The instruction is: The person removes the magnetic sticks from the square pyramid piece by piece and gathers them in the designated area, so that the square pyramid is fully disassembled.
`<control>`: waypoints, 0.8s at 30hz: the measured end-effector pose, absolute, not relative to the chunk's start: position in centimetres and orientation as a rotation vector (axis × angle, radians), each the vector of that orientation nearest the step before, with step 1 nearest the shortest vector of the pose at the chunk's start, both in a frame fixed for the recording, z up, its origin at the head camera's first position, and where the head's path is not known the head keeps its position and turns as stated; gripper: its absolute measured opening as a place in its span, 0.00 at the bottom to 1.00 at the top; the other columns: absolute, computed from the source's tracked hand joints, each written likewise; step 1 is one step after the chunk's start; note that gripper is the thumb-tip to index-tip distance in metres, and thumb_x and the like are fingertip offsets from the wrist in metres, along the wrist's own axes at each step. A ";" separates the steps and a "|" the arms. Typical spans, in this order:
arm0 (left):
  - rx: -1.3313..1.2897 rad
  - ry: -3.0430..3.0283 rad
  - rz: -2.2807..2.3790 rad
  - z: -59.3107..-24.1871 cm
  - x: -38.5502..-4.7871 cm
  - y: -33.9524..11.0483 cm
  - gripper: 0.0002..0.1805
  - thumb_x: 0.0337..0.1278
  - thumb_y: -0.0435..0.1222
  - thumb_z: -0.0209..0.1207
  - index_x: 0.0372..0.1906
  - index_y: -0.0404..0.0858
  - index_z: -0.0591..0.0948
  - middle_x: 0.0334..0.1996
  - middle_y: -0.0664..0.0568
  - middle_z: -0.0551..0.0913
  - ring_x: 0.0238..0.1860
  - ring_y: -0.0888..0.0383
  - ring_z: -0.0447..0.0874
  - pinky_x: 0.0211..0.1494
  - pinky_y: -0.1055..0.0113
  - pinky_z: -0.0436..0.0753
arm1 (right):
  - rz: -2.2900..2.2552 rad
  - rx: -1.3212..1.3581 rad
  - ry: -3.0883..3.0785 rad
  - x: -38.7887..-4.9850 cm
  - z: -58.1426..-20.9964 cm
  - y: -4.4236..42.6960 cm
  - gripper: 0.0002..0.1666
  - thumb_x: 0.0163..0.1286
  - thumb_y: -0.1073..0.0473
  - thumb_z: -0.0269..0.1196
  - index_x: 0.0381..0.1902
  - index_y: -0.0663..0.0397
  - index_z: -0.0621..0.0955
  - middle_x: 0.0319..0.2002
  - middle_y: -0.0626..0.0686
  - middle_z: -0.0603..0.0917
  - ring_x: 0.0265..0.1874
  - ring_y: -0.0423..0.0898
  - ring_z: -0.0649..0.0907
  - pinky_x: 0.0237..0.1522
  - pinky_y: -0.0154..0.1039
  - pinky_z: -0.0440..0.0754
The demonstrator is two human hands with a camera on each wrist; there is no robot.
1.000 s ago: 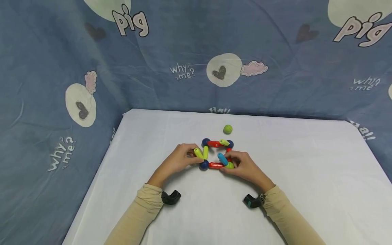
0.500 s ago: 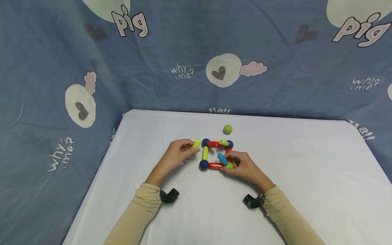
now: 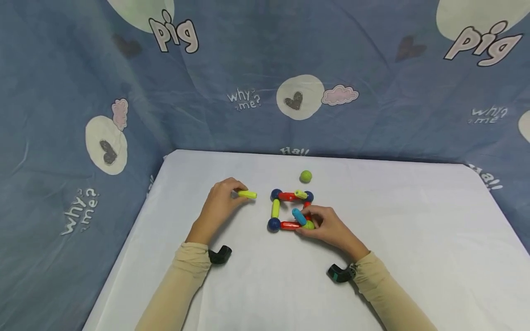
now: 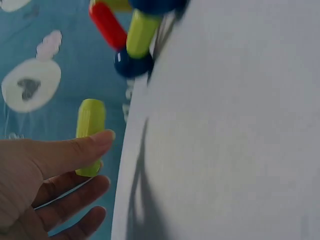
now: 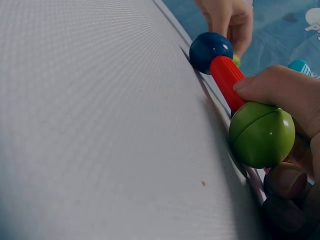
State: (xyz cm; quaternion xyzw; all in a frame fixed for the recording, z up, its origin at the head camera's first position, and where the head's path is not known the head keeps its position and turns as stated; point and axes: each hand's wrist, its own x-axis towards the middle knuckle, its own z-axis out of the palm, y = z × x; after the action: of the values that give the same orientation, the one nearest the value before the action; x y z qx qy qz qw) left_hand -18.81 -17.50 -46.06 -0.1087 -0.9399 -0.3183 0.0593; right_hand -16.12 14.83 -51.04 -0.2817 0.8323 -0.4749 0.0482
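My left hand [image 3: 219, 207] pinches a yellow-green magnetic rod [image 3: 247, 194] between thumb and fingers, off to the left of a four-sided frame of rods and balls. In the left wrist view that rod [image 4: 91, 117] stands upright in the grip. My right hand [image 3: 331, 230] grips the frame's near right corner, a green ball [image 5: 262, 135], its thumb on the adjoining red rod [image 5: 227, 82]. From this corner a blue rod [image 3: 298, 216] slants up. Dark blue balls [image 3: 274, 224] form the other corners. A yellow-green rod [image 3: 275, 208] makes the left side. My right fingers partly hide the right side.
A loose green ball [image 3: 306, 176] lies behind the frame. Another yellow-green rod [image 3: 301, 194] rises near the far right corner. White cloth [image 3: 248, 285] covers the table, and a blue printed curtain [image 3: 223, 124] hangs along its back and left.
My left hand has drawn the yellow-green rod away from the near left dark blue ball, moving left and back; the rod now lies nearly level. The right hand keeps its hold.
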 end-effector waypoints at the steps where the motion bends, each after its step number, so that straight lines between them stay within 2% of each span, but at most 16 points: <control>1: -0.322 -2.851 -0.957 -46.2 -19.1 -17.8 0.14 0.50 0.33 0.77 0.43 0.37 0.90 0.43 0.46 0.89 0.47 0.47 0.87 0.55 0.50 0.84 | -1.448 -0.864 2.536 -16.1 -51.1 14.8 0.20 0.57 0.61 0.79 0.48 0.53 0.86 0.31 0.49 0.81 0.22 0.36 0.70 0.26 0.29 0.68; 13: -0.200 -2.950 -0.969 -46.9 -22.0 -20.2 0.16 0.50 0.33 0.77 0.46 0.35 0.90 0.46 0.43 0.85 0.49 0.45 0.84 0.55 0.50 0.82 | -1.462 -0.863 2.525 -16.2 -51.5 14.6 0.19 0.58 0.60 0.79 0.48 0.50 0.87 0.30 0.48 0.81 0.22 0.37 0.71 0.26 0.29 0.68; 24: -0.242 -2.969 -1.043 -47.3 -22.2 -20.2 0.15 0.56 0.34 0.74 0.48 0.35 0.89 0.45 0.43 0.85 0.47 0.46 0.82 0.54 0.51 0.81 | -1.456 -0.862 2.526 -16.1 -51.1 14.8 0.20 0.58 0.61 0.78 0.49 0.52 0.87 0.31 0.48 0.81 0.22 0.38 0.71 0.26 0.29 0.68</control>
State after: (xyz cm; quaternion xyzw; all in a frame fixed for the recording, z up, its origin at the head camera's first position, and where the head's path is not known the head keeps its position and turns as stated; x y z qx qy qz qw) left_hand -22.25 -20.25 -47.35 -0.0765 -0.9407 -0.3304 -0.0072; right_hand -16.15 14.83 -51.11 -0.2831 0.8298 -0.4783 0.0506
